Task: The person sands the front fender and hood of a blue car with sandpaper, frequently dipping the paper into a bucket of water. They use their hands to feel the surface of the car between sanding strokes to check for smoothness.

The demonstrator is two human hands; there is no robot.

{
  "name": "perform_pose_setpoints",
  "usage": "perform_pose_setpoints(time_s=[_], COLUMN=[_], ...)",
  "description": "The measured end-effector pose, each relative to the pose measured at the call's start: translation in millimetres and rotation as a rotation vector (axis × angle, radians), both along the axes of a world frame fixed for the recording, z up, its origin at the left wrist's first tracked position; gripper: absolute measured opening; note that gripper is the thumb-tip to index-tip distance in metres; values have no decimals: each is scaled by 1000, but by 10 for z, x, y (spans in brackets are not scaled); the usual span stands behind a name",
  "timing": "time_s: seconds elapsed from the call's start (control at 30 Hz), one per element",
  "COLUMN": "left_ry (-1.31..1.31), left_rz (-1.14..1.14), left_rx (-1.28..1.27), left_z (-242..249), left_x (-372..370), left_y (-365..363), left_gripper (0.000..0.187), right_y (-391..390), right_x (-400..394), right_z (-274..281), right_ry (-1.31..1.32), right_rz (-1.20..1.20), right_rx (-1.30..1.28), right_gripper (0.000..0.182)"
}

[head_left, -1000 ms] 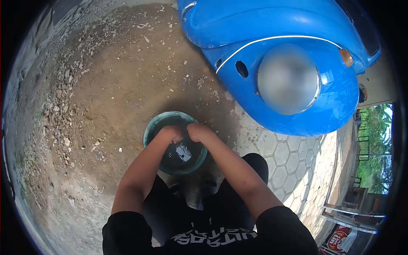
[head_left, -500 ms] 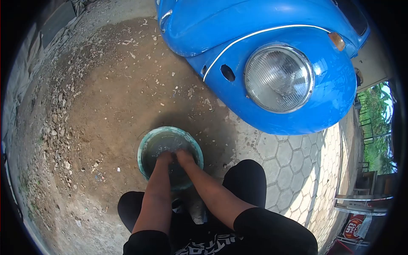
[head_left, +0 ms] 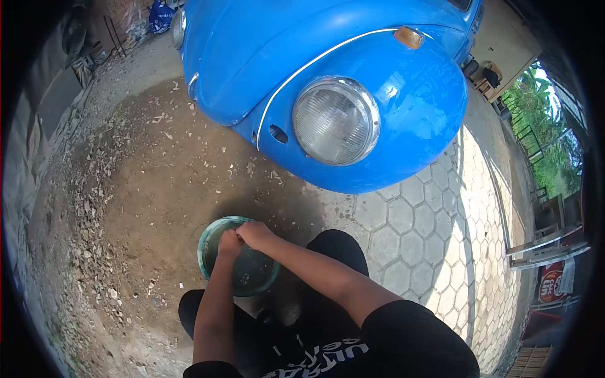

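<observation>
A green bucket (head_left: pixel 203 259) of murky water (head_left: pixel 252 272) stands on the ground between my knees. Over its far part, my left hand (head_left: pixel 229 242) is closed, knuckles up. Right beside it my right hand (head_left: pixel 254 235) is closed too, the two fists nearly touching. Whatever they grip, if anything, is hidden behind the fingers. Ahead of the bucket is the front of a blue car (head_left: pixel 416 107) with a large round headlight (head_left: pixel 336 121) and an orange turn signal (head_left: pixel 409 38).
Bare dirt (head_left: pixel 151 189) with loose gravel lies to the left. Hexagonal pavers (head_left: pixel 403 217) run along the right, partly sunlit. A wooden bench-like structure (head_left: pixel 548 249) stands at the far right, and a blue bag (head_left: pixel 161 17) sits at the back left.
Both hands have come up out of the water and are now closed together above the bucket. The view has shifted, showing more of the car's far side and the background.
</observation>
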State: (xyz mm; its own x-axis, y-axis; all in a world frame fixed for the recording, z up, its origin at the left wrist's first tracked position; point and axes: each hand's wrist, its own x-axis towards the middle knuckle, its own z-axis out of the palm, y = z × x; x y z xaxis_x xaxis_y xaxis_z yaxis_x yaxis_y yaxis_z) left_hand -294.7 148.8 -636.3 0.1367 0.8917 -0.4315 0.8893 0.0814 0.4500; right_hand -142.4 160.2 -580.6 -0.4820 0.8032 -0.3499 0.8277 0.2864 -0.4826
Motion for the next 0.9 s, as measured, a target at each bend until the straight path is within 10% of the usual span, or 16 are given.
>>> perform_pose_setpoints(time_s=[0.13,0.37,0.5,0.9], left_ry=[-258,-175,-519,-906], left_rz=[-270,-359,-360,96], left_rx=[401,264,609,1008], left_z=[243,1657,2102,2339], left_x=[-129,377,1056,2775], left_y=[44,507,930,1780], left_gripper=[28,28,31,63], right_y=[100,532,765,1240], right_x=[364,1538,2186,2604], right_z=[474,1843,2850,2973], right_ry=[151,626,158,-289], right_rz=[-121,-150,-140,-286], right_rx=[159,478,1141,1251], right_gripper=[30,39,45,48])
